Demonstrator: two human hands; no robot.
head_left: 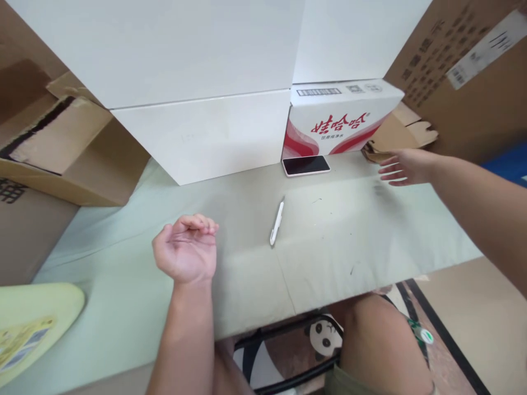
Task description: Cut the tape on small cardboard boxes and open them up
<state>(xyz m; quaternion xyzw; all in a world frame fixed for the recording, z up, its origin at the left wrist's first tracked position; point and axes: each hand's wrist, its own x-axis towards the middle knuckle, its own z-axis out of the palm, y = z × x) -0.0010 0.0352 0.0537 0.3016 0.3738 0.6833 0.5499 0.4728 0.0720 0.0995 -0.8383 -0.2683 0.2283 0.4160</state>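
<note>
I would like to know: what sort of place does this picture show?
It looks like a makeshift work corner indoors, perhaps in a home or storeroom: a cloth-covered table with cardboard boxes at both sides and a red-and-white carton at its back.

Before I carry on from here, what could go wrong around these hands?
The pen lies loose on the covered table between the left hand and right hand; a stray brush might roll it.
The right hand is close to a folded cardboard piece, so its fingers could catch the edge.
The phone lies right by the red-and-white box; bumping that box could shove it.
</note>
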